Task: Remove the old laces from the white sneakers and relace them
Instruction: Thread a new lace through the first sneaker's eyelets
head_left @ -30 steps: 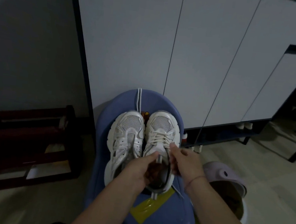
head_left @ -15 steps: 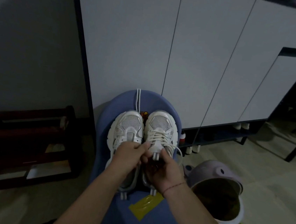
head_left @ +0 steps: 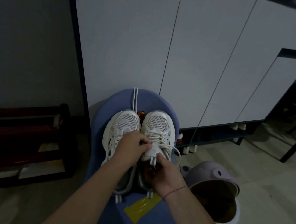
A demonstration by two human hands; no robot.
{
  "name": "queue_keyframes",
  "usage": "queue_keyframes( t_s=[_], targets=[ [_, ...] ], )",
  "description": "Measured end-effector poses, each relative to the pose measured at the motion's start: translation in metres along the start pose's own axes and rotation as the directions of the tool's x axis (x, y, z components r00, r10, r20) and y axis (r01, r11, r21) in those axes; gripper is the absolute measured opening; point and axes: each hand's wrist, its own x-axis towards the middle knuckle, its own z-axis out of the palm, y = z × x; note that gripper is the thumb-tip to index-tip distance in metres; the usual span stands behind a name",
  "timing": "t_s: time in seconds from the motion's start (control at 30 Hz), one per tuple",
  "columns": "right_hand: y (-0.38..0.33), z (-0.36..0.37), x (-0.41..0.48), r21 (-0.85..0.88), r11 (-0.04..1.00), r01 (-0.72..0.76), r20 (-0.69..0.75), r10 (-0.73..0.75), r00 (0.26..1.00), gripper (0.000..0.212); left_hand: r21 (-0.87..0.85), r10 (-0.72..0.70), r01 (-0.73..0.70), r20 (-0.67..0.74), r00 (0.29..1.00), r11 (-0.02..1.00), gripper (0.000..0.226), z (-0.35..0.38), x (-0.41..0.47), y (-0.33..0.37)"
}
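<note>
Beside the blue chair (head_left: pixel 172 118), on the person's right, a lilac bin (head_left: pixel 236 212) stands on the floor with its lid (head_left: pixel 208 173) swung back. Inside it is something dark and brownish, and I cannot tell what it is. The two white sneakers stand on the seat of the chair, side by side and almost touching. The left sneaker (head_left: pixel 124 123) and the right sneaker (head_left: pixel 158 123) both have mesh toes, thick pale soles and a striped pull tab at the heel. Their long axes run straight away from the person, with the toes towards the white cabinet (head_left: pixel 132 46) and the heels near the person. A crossed lace (head_left: pixel 160 140) is threaded through the right sneaker, and one loop of it hangs over the outer side. A loose lace (head_left: pixel 134 99) lies doubled on the chair back, just beyond the toe of the left sneaker. The left hand (head_left: pixel 132 145) reaches across the left sneaker, and its grip is closed, pinching the crossed lace at the top of the tongue (head_left: pixel 151 151). The right hand (head_left: pixel 164 175) holds the tongue, with the thumb on it and the fingers curled in the shoe opening. A yellow strip (head_left: pixel 140 208) is stuck on the seat near the heels. A dark red wooden rack (head_left: pixel 22 131) stands to the left.
</note>
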Motion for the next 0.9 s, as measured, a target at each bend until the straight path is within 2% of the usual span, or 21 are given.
queue_keyframes(
  t_s=[0.13, 0.2, 0.27, 0.33, 0.4, 0.47, 0.57, 0.67, 0.7, 0.8, 0.9],
  targets=[
    [0.000, 0.001, 0.000, 0.016, 1.000, -0.013, 0.014, 0.013, 1.000, 0.027, 0.038, -0.007, 0.006, 0.026, 1.000, 0.999, 0.009, 0.003, 0.001, 0.003],
    [-0.001, 0.001, 0.000, 0.032, 0.999, -0.019, 0.013, 0.019, 1.000, 0.026, 0.059, -0.040, 0.040, -0.013, 0.999, 0.997, 0.012, -0.002, 0.003, 0.001],
    [-0.001, 0.000, 0.002, 0.035, 0.999, -0.035, 0.006, 0.034, 0.999, 0.025, 0.074, -0.128, 0.139, -0.139, 0.982, 0.988, 0.019, -0.016, 0.006, -0.009],
    [-0.001, -0.001, 0.004, 0.017, 0.999, -0.035, -0.011, 0.035, 0.999, 0.023, 0.065, -0.221, 0.253, -0.314, 0.923, 0.965, 0.022, -0.038, 0.008, -0.024],
    [-0.001, -0.001, 0.007, 0.004, 1.000, -0.024, -0.033, 0.024, 0.999, 0.021, 0.069, -0.261, 0.318, -0.422, 0.868, 0.946, 0.019, -0.054, 0.006, -0.033],
    [0.000, -0.002, 0.009, 0.011, 1.000, -0.019, -0.043, 0.020, 0.999, 0.019, 0.059, -0.214, 0.257, -0.398, 0.892, 0.964, 0.013, -0.055, 0.004, -0.028],
    [0.001, -0.002, 0.012, 0.020, 1.000, -0.021, -0.038, 0.022, 0.999, 0.022, 0.013, -0.026, 0.028, -0.139, 0.990, 1.000, 0.039, -0.030, 0.000, -0.010],
    [0.000, -0.003, 0.013, 0.015, 1.000, -0.014, -0.017, 0.015, 1.000, 0.024, 0.101, 0.041, -0.050, 0.084, 0.996, 0.994, 0.041, -0.005, -0.003, -0.003],
    [0.000, -0.004, 0.013, 0.016, 1.000, -0.018, -0.009, 0.018, 1.000, 0.025, 0.119, 0.036, -0.048, 0.098, 0.995, 0.992, 0.037, -0.002, -0.003, -0.004],
    [-0.002, -0.008, 0.013, 0.000, 0.999, -0.033, -0.008, 0.033, 0.999, 0.031, 0.099, 0.021, -0.023, 0.018, 1.000, 0.995, 0.013, -0.009, 0.000, -0.009],
    [-0.002, -0.009, 0.015, -0.016, 0.999, -0.031, -0.028, 0.030, 0.999, 0.031, 0.042, -0.092, 0.102, -0.200, 0.976, 0.994, 0.011, -0.034, 0.000, -0.017]
  ],
)
